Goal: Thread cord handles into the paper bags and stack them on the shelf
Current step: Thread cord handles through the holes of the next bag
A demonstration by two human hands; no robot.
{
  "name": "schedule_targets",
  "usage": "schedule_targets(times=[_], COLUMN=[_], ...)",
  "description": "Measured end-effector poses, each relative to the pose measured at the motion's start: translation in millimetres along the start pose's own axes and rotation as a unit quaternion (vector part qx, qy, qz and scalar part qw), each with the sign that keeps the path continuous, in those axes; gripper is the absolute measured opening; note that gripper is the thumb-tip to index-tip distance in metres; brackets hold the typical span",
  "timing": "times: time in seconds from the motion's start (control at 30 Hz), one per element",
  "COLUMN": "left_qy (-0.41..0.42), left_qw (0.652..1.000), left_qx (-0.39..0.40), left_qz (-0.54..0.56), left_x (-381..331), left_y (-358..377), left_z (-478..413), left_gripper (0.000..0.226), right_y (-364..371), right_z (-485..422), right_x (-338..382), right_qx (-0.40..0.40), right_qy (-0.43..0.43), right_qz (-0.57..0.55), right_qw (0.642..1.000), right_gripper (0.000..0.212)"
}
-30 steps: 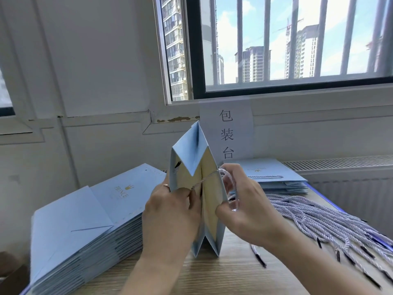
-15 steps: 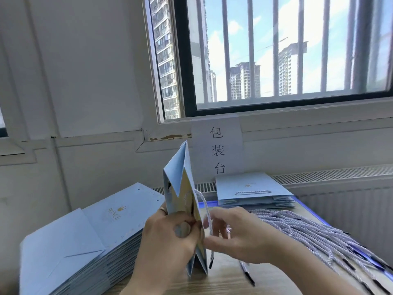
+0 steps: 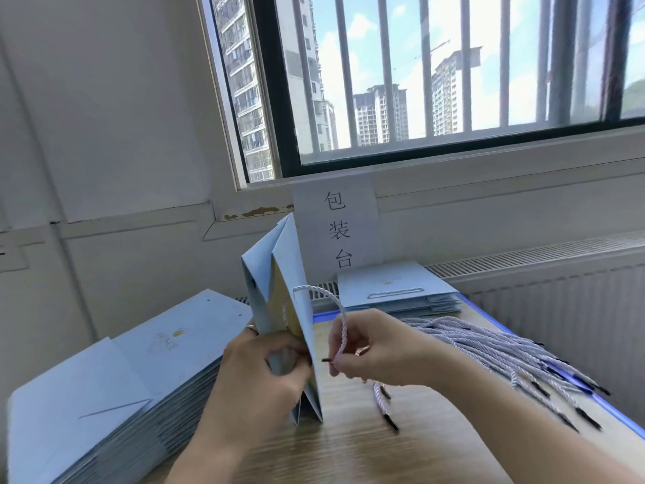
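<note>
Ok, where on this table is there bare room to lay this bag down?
Nearest you, the bare wood of the table between the flat bag stack on the left and the loose cords is free. A narrow strip shows behind the held bag, before the finished stack. The right side is crowded with the cord pile.

This is a small packing station in a plain, white-walled room. A paper sign [image 3: 336, 228] taped under the barred window [image 3: 453, 82] reads 包装台, "packing table". On the wooden worktop [image 3: 366, 448] lie a tall stack of flat blue paper bags [image 3: 104, 389], a lower stack of bags with handles fitted [image 3: 394, 291] and a bundle of twisted cord handles [image 3: 488, 347]. A white radiator [image 3: 558, 302] lines the wall, and tower blocks [image 3: 380, 113] stand outside.
</note>
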State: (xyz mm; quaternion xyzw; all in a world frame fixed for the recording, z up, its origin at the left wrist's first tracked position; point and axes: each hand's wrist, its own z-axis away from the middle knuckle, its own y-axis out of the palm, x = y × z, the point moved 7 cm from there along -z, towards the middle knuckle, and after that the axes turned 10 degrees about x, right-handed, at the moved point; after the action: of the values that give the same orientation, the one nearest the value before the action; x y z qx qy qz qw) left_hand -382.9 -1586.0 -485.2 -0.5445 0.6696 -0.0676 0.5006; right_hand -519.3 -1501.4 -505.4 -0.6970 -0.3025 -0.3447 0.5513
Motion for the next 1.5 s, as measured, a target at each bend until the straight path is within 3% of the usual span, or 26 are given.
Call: schedule_targets(times=[0.2, 0.37, 0.77, 1.27, 1.43, 1.5], left_qy=[-0.003, -0.014, -0.009, -0.016, 0.013, 0.004], left_qw=[1.000, 1.000, 0.998, 0.994, 0.982, 0.979], left_qx=[0.006, 0.026, 0.053, 0.069, 0.112, 0.127], left_qz=[-0.006, -0.004, -0.031, -0.080, -0.154, -0.160], left_x=[0.1, -1.0, 3.3, 3.0, 7.6, 12.7], left_y=[0.6, 2.8, 8.4, 17.1, 27.7, 33.1], left_z=[0.5, 1.5, -0.4, -1.1, -3.9, -2.8], left_gripper=[0.030, 0.033, 0.033, 0.010, 0.020, 0.027], right_y=[-0.6, 2.5, 8.0, 5.3, 8.1, 6.1], right_z=[-1.3, -2.2, -6.4, -9.4, -8.6, -7.2], right_x=[-2.3, -2.4, -3.0, -9.2, -11.8, -12.5], right_qx=[-0.001, -0.001, 0.002, -0.003, 0.022, 0.023], right_qy=[-0.005, -0.009, -0.028, -0.021, -0.015, -0.011], right_qz=[-0.010, 0.007, 0.029, 0.023, 0.040, 0.048], right_qw=[1.000, 1.000, 0.999, 0.999, 0.999, 0.999], right_gripper=[0.019, 0.011, 0.017, 0.020, 0.013, 0.023])
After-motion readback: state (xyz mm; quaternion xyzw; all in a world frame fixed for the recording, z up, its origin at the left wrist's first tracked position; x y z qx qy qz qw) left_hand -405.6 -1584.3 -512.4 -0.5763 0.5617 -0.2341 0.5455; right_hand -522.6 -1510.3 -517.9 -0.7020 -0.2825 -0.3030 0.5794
